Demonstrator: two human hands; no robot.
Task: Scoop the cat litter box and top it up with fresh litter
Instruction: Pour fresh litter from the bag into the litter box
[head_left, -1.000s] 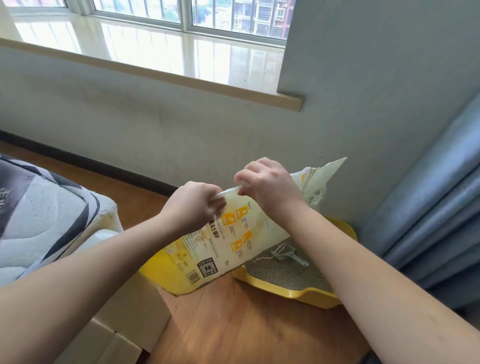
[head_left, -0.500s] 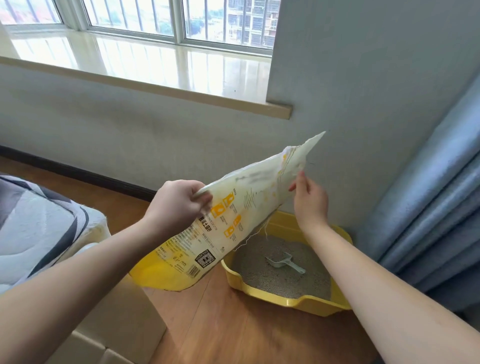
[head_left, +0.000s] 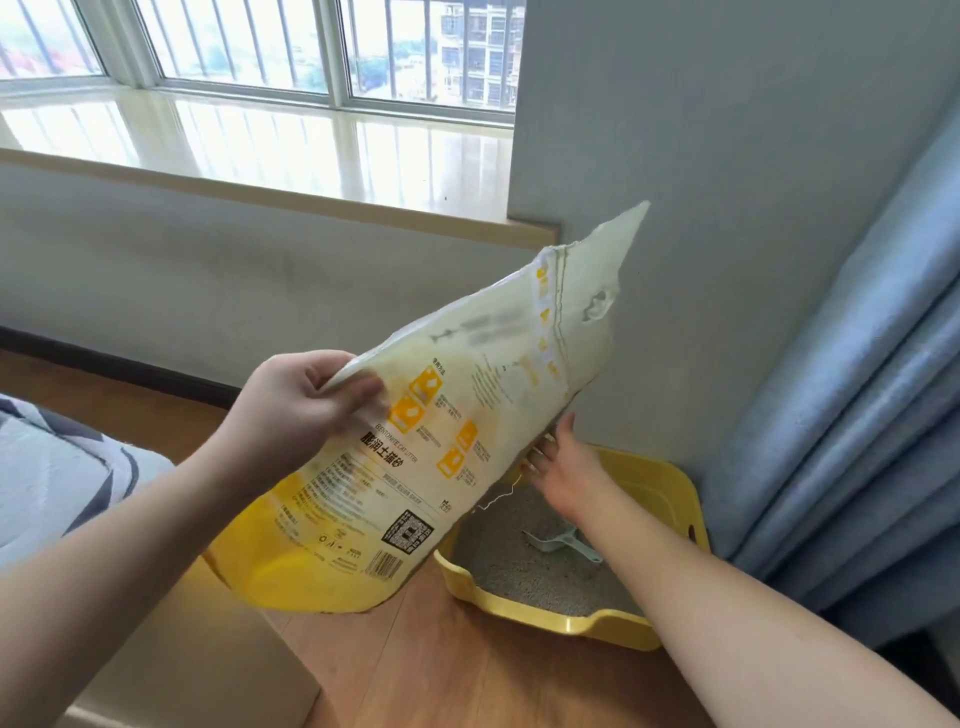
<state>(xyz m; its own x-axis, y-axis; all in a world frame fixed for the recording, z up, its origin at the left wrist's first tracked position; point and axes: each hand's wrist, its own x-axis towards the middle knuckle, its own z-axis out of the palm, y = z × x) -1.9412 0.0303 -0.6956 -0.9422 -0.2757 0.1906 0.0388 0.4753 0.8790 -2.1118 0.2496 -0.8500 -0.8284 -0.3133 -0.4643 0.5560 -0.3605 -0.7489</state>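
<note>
The litter bag (head_left: 441, 441) is pale cream plastic fading to bright yellow at its base, tilted with its torn top corner pointing up and away from both hands. Its left edge is pinched in the curled left hand (head_left: 296, 410); the right hand (head_left: 563, 467) touches its lower right edge, fingers mostly hidden behind the bag, so its grip cannot be told. Print reads "BENTONITE CAT LITTER" beside Chinese characters, with orange icon squares, a QR code and a barcode. Below the right hand sits the yellow litter box (head_left: 670, 499) on the floor, holding grey litter and a pale scoop (head_left: 558, 543).
</note>
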